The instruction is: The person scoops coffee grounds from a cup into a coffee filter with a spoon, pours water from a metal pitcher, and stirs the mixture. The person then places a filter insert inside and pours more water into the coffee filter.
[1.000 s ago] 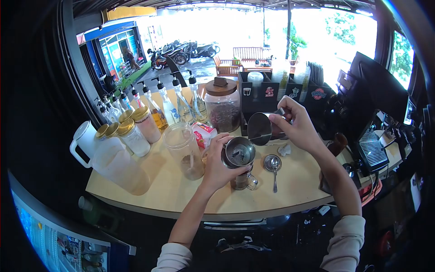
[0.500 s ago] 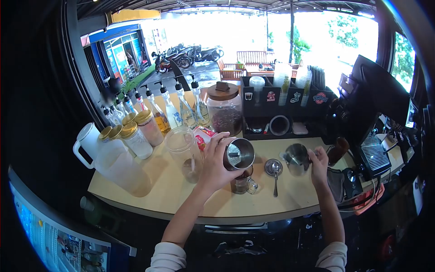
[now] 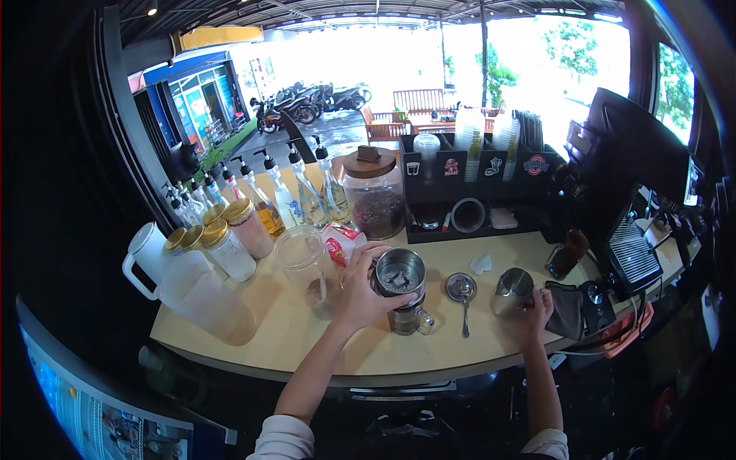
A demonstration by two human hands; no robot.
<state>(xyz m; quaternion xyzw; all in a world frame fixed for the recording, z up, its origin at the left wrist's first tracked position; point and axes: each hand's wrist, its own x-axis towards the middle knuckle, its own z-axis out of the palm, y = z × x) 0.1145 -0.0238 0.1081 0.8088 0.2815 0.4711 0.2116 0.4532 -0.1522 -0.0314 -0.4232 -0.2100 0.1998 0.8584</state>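
My left hand (image 3: pixel 359 295) is wrapped round a metal drip coffee filter (image 3: pixel 401 270), which stands nearly upright with its open top toward me. Directly beneath it is a glass mug (image 3: pixel 405 322) with a handle on its right; whether the two touch is hard to make out. My right hand (image 3: pixel 539 313) grips the handle of a steel milk jug (image 3: pixel 511 297), low at the right side of the counter. Between the hands, a spoon (image 3: pixel 465 320) rests with its bowl on a small round metal lid (image 3: pixel 458 285).
Left on the counter (image 3: pixel 268 337) stand a clear plastic cup (image 3: pixel 299 257), pitchers (image 3: pixel 180 295), gold-lidded jars (image 3: pixel 228 249) and several pump bottles (image 3: pixel 290 195). Behind are a wood-lidded jar (image 3: pixel 373 199) and a black cup organizer (image 3: pixel 475 211). A crumpled tissue (image 3: pixel 481 264) lies near the jug.
The coffee filter has gone from tilted to nearly upright above the mug. My right hand has brought the milk jug slightly lower.
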